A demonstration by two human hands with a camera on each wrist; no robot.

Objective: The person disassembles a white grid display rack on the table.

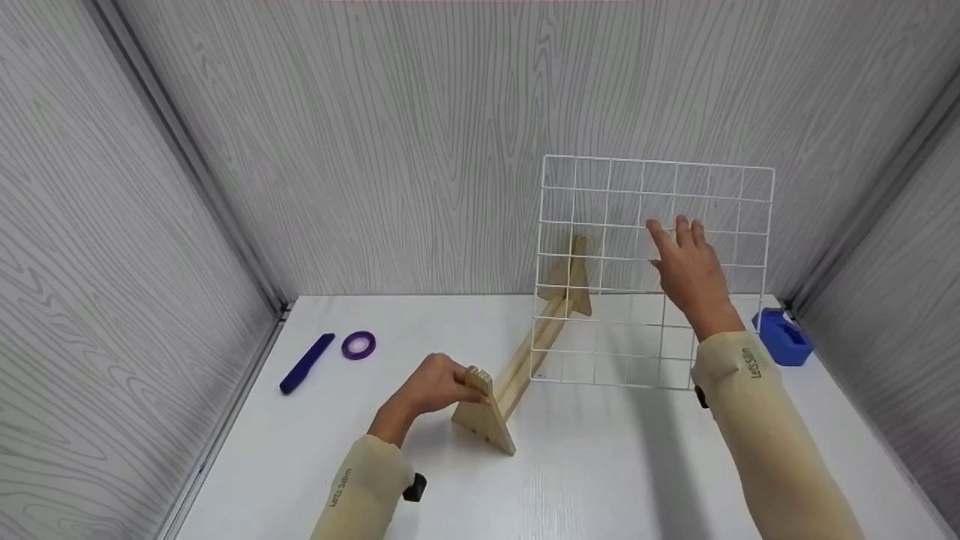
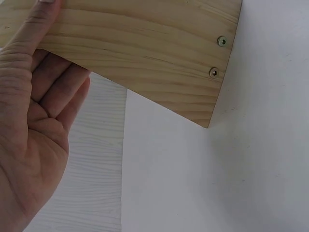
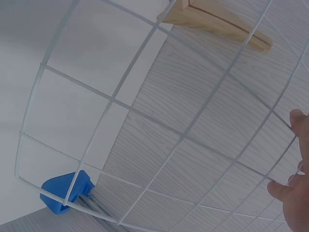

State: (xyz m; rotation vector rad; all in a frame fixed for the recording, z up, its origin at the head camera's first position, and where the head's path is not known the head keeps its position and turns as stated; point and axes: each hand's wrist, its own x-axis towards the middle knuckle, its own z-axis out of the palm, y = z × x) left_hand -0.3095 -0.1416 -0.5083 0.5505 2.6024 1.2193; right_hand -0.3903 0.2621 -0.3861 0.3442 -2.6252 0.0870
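hands [image 1: 435, 386] steadying wooden stand [image 1: 487, 412], wire grid [image 1: 652, 274]

White table [image 1: 600, 487], grey woodgrain walls [image 1: 390, 150]
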